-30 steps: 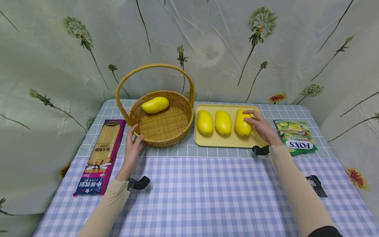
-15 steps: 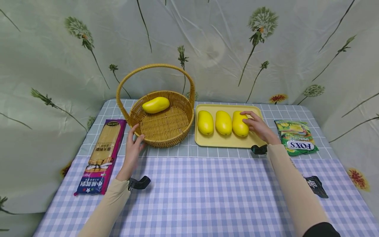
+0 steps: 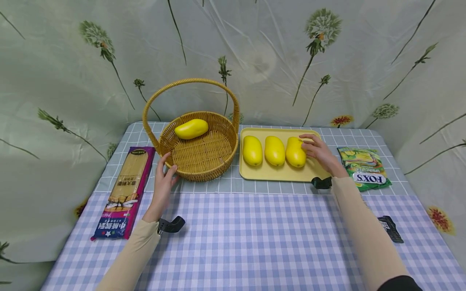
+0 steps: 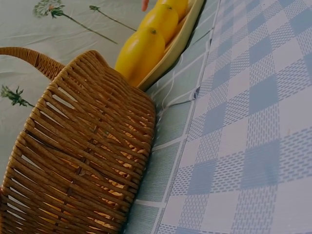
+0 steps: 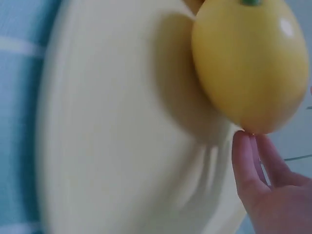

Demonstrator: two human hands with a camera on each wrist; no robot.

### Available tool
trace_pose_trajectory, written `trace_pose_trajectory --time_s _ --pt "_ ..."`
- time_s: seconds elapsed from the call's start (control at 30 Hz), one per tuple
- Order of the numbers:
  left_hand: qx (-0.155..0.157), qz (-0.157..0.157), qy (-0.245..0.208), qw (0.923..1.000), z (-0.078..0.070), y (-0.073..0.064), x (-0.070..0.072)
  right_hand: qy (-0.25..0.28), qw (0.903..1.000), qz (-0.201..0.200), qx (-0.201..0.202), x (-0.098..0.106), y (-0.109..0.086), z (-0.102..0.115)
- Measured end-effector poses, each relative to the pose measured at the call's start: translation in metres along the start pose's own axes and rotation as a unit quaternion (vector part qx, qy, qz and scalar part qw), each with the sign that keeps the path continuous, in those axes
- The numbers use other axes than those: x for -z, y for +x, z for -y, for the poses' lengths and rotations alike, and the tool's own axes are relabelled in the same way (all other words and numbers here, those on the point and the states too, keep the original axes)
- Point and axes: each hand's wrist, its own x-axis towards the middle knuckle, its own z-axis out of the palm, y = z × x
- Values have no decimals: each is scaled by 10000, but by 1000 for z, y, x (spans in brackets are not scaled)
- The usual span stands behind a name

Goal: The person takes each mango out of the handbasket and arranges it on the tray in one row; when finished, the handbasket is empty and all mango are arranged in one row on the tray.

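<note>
Three yellow mangoes lie side by side on a pale yellow tray. At the right-hand mango, my right hand has its fingers extended. In the right wrist view its fingertips meet the lower end of that mango. The middle mango and left mango stay apart from my hands. My left hand holds the near left rim of a wicker basket; its outer fingers are partly hidden. One mango lies in the basket. The left wrist view shows the basket's side, no hand.
A pasta packet lies left of the basket. Right of the tray is a green Foxs packet, and a small black packet lies beside the right forearm. The basket's tall handle arches upward. A floral curtain hangs behind.
The right-hand mango has shifted left toward the middle one, pushed by my right hand. The hand has since drawn back slightly to the right. My left hand and the basket keep their places.
</note>
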Motion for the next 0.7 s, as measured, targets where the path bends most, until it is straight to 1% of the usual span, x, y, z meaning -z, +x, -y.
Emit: trace_pose_trajectory --time_s 0.17,0.3,0.4,0.53,0.7 --pt "2 21 -4 10000 0 -1 0 -419 9982 -397 186 1 -1 11" --pt "-28 46 -36 10000 0 -1 1 -377 9974 -477 396 -6 -1 23" --pt "-37 46 -15 10000 0 -1 1 -130 9977 -330 581 -19 -1 36" --pt "-56 52 41 10000 0 -1 1 131 9973 -50 719 -42 3 52" --pt "-94 56 54 9999 1 0 1 254 9947 396 910 -74 13 66"
